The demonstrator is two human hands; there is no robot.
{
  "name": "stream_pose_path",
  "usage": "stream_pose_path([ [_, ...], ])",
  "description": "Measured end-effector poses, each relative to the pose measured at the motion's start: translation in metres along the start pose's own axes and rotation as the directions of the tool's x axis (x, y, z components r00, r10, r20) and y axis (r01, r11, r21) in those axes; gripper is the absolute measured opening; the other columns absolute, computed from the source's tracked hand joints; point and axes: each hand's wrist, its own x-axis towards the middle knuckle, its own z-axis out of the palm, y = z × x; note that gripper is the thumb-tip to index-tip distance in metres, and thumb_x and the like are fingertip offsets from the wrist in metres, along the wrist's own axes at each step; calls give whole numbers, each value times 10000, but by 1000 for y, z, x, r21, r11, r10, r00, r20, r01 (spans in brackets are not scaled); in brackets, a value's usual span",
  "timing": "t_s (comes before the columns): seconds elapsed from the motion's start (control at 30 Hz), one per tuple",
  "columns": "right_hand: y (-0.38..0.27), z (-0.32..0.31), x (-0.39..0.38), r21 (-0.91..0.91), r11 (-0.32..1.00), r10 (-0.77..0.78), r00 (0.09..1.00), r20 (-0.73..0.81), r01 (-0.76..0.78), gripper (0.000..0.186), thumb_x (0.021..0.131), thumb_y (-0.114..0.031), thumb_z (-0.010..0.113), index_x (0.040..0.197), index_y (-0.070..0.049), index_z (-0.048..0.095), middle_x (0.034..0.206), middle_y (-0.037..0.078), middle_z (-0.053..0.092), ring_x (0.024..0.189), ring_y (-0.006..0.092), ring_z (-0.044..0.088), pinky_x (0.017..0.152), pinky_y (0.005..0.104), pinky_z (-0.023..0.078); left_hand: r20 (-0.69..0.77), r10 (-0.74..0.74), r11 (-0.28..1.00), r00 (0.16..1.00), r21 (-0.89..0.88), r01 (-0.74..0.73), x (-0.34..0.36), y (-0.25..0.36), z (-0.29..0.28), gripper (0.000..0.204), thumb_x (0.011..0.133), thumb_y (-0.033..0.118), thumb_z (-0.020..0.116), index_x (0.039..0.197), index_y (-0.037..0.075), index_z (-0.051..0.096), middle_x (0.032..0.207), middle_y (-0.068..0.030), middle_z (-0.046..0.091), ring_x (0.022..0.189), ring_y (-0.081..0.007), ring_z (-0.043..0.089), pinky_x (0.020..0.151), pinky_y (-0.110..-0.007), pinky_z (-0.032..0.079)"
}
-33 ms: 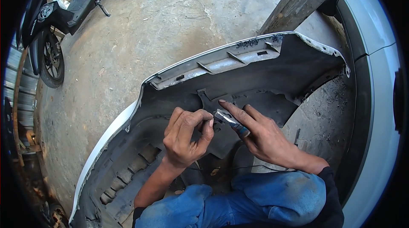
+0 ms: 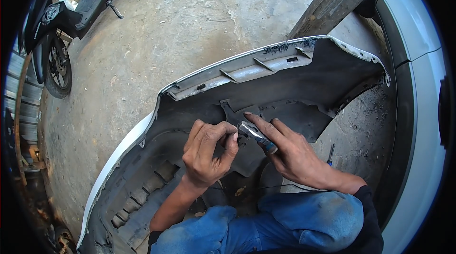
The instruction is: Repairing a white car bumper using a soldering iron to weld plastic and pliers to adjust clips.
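Observation:
My left hand (image 2: pixel 207 152) is closed, with thumb and forefinger pinched together; whatever small thing lies between them is hidden. Right against those fingertips is the tip of a short silver hand tool with a blue end (image 2: pixel 256 135). My right hand (image 2: pixel 299 156) grips this tool, its forefinger stretched along and past it; I cannot make out its exact kind. Beneath both hands lies a car bumper (image 2: pixel 194 116), its dark inner side up and its white edge curving along the far and left sides. A dark bracket-like strip (image 2: pixel 227 107) shows just beyond my fingers.
A thin tool with a blue part (image 2: pixel 330 159) lies on the concrete floor (image 2: pixel 190 21) beside my right wrist. At the right stands a light-coloured car (image 2: pixel 418 111). A wooden post (image 2: pixel 332 4) rises beyond the bumper, and a black motor scooter (image 2: pixel 57 31) is parked far left.
More of the blue part on the floor tool shows beside my right wrist. Both hands keep practically the same place and grip.

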Motion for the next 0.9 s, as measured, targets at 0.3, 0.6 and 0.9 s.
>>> stream_pose_path([
  [0.3, 1, 23, -3, 180, 983, -30, 996, -86, 45, 915, 878, 72, 625, 1703, -162, 306, 1096, 266, 585, 828, 471, 690, 728, 544, 589, -48, -17, 999, 999, 48, 19, -3, 0, 4, 181, 913, -71, 754, 1065, -33, 665, 882, -97, 707, 702, -198, 567, 610, -332, 465],
  [0.6, -1, 20, -5, 156, 988, 7, 996, -89, 7, 932, 874, 81, 607, 1712, -175, 288, 1063, 251, 574, 791, 461, 675, 707, 544, 582, -13, -52, 996, 999, -75, 51, 2, -7, 2, 161, 906, -61, 754, 1048, -28, 685, 865, -100, 713, 721, -203, 583, 635, -336, 477],
  [0.9, -1, 11, -7, 91, 996, 19, 999, -30, -16, 974, 869, 65, 633, 1725, -201, 253, 1056, 244, 565, 784, 462, 667, 710, 559, 574, 80, -14, 985, 997, -172, 28, 6, -17, -4, 174, 895, -40, 778, 1048, -9, 702, 874, -101, 732, 734, -202, 608, 650, -327, 490],
])
